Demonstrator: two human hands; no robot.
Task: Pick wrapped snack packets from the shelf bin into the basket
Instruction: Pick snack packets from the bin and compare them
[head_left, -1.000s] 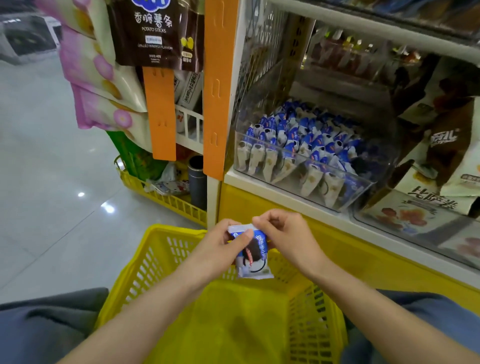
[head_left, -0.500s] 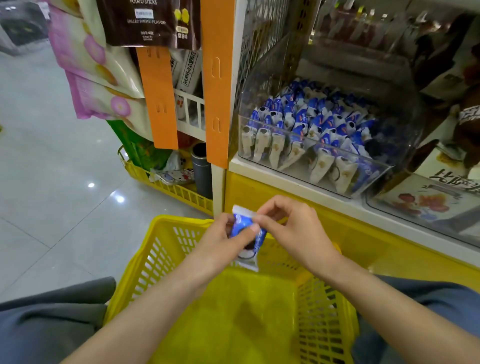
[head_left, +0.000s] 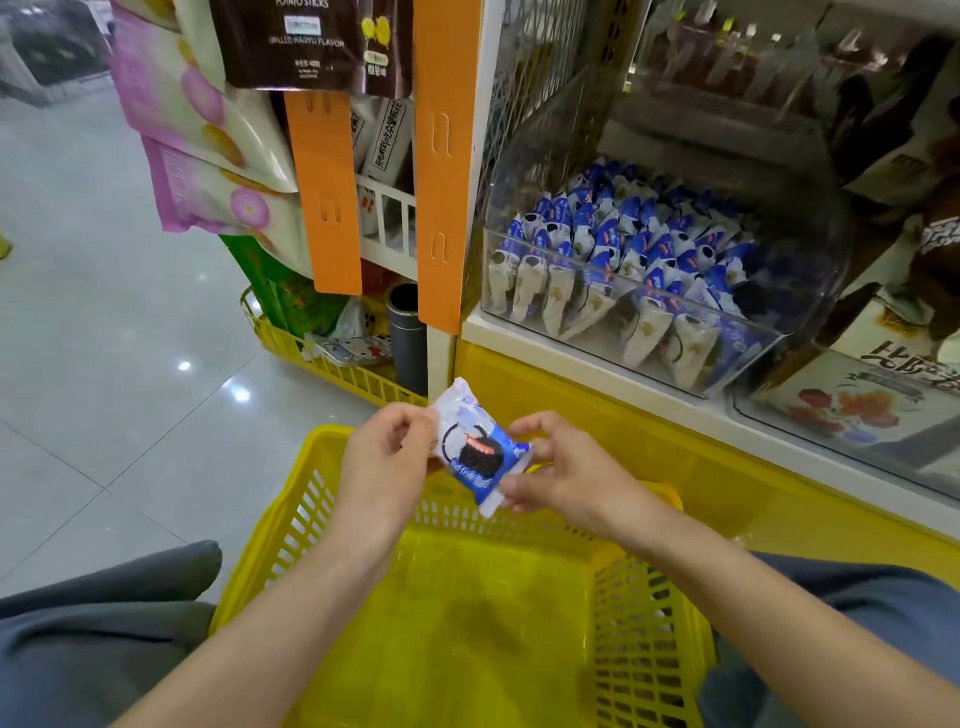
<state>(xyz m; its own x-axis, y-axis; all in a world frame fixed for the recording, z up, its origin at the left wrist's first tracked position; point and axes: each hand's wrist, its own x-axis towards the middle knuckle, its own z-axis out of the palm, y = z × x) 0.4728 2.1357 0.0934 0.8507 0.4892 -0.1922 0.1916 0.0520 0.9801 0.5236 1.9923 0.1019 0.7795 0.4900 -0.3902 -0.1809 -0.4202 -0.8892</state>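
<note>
The person wore trousers (head_left: 104, 639) of dull grey-blue cloth, softly creased, darker over the left leg (head_left: 78, 675) and bluer over the right leg (head_left: 893, 618). The left forearm (head_left: 301, 613) and right forearm (head_left: 753, 608) were bare to the wrist. The left hand (head_left: 387, 457) and right hand (head_left: 566, 470) were bare too.

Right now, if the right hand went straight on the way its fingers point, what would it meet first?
The right hand points left and pinches the snack packet. Past it, it would likely meet the left hand, which holds the packet's other end; depth is unclear.
</note>
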